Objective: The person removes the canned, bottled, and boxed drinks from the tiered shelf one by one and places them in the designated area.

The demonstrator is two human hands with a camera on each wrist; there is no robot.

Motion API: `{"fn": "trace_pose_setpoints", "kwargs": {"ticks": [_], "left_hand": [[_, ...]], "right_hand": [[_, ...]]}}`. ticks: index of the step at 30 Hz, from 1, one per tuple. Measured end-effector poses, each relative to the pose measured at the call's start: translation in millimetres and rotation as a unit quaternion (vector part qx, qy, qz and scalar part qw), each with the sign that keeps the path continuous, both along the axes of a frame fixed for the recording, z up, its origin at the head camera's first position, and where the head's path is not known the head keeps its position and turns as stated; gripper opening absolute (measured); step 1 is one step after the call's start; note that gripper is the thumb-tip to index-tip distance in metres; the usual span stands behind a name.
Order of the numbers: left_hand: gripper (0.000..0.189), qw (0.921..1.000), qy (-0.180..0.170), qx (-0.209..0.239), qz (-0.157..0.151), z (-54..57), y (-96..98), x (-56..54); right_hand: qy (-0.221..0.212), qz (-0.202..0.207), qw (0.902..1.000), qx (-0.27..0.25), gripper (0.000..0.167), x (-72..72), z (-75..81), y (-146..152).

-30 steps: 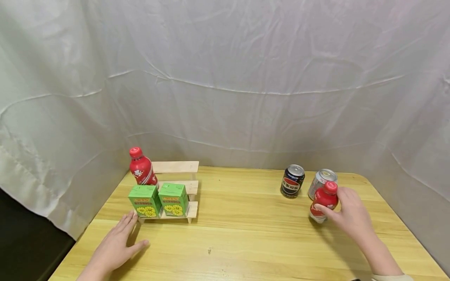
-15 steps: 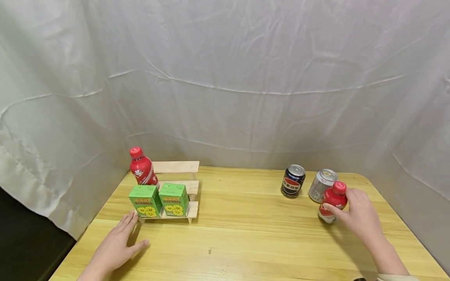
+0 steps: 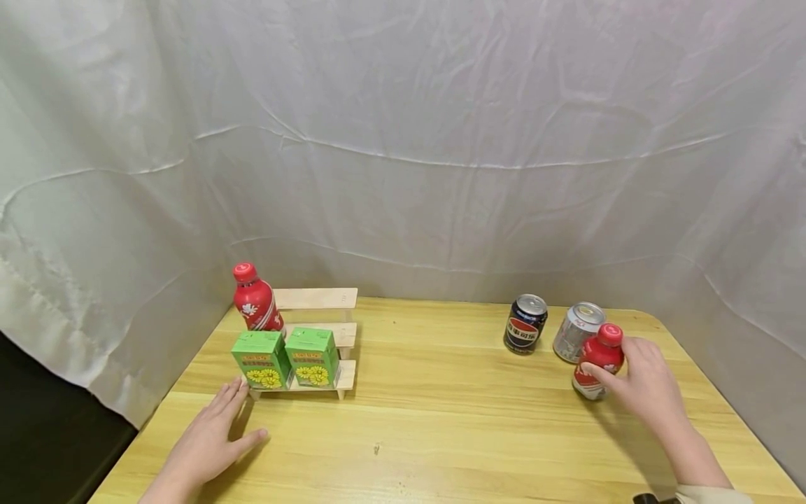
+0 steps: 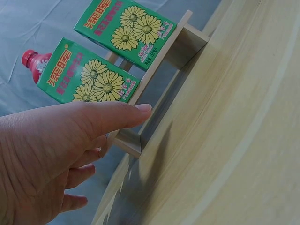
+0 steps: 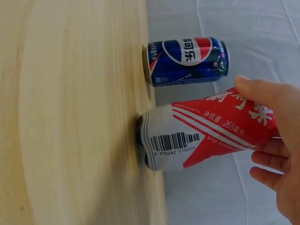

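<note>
The right hand (image 3: 648,385) is gripping a red bottle (image 3: 602,355) near its shoulder, the thumb pressing its near face and the fingers wrapping the right side. This bottle is occupying the right part of the table (image 3: 441,427), just on the near side of a silver can (image 3: 571,337); whether its base is touching the wood, I cannot tell. Good handling is calling for an upright bottle, a firm hold and a base steering clear of the can (a knock could be tipping either).

The left hand (image 3: 210,437) is lying at the rack's (image 3: 315,299) near left corner, fingers straight and together, thumb apart.

Two green cartons (image 3: 262,360) are sitting side by side on the lowest step, with a second bottle (image 3: 257,308) standing behind the left one. A dark can (image 3: 525,327) is standing farther left of the silver one. Opaque walls are hiding every drink container's contents.
</note>
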State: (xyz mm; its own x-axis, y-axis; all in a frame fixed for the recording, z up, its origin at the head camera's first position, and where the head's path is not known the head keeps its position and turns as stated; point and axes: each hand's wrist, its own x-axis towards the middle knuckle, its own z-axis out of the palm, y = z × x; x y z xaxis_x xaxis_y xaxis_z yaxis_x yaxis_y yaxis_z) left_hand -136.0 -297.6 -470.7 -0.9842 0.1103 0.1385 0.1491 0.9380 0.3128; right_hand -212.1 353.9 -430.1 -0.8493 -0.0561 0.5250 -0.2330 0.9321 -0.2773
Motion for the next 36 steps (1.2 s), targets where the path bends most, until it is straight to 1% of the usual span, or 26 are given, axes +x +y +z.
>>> {"fn": "trace_pose_setpoints", "kwargs": {"ticks": [5, 8, 13, 19, 24, 28, 31, 36], "left_hand": [[0.098, 1.0000, 0.004, 0.003, -0.001, 0.1, 0.0, -0.3], [0.097, 1.0000, 0.006, 0.003, -0.002, 0.1, 0.1, -0.2], [0.097, 1.0000, 0.004, 0.007, -0.002, 0.2, 0.0, 0.5], [0.097, 0.9999, 0.005, 0.010, -0.001, 1.6, -0.2, 1.6], [0.097, 0.9999, 0.010, 0.009, -0.005, 2.6, 1.0, 1.5], [0.097, 0.9999, 0.007, 0.007, -0.003, 2.4, 1.5, 1.6], [0.097, 1.0000, 0.002, 0.007, -0.002, 2.9, 1.9, 1.8], [0.097, 1.0000, 0.002, 0.009, -0.002, 3.4, 1.8, 1.7]], "right_hand": [[-0.012, 0.009, 0.9997, -0.017, 0.058, -4.0, 1.3, 3.5], [-0.027, 0.008, 0.9993, -0.024, 0.060, -5.9, 3.5, 5.7], [-0.049, -0.003, 0.9984, -0.030, 0.059, -4.6, 7.0, 7.2], [-0.057, -0.010, 0.9979, -0.029, 0.058, -3.1, 7.0, 8.1], [-0.060, -0.009, 0.9977, -0.029, 0.066, -0.8, 5.7, 10.1], [-0.067, -0.013, 0.9973, -0.026, 0.073, 0.5, 7.1, 11.7], [-0.058, -0.011, 0.9978, -0.030, 0.074, 1.0, 11.2, 13.0], [-0.032, -0.003, 0.9989, -0.034, 0.074, 1.3, 28.2, 12.4]]}}
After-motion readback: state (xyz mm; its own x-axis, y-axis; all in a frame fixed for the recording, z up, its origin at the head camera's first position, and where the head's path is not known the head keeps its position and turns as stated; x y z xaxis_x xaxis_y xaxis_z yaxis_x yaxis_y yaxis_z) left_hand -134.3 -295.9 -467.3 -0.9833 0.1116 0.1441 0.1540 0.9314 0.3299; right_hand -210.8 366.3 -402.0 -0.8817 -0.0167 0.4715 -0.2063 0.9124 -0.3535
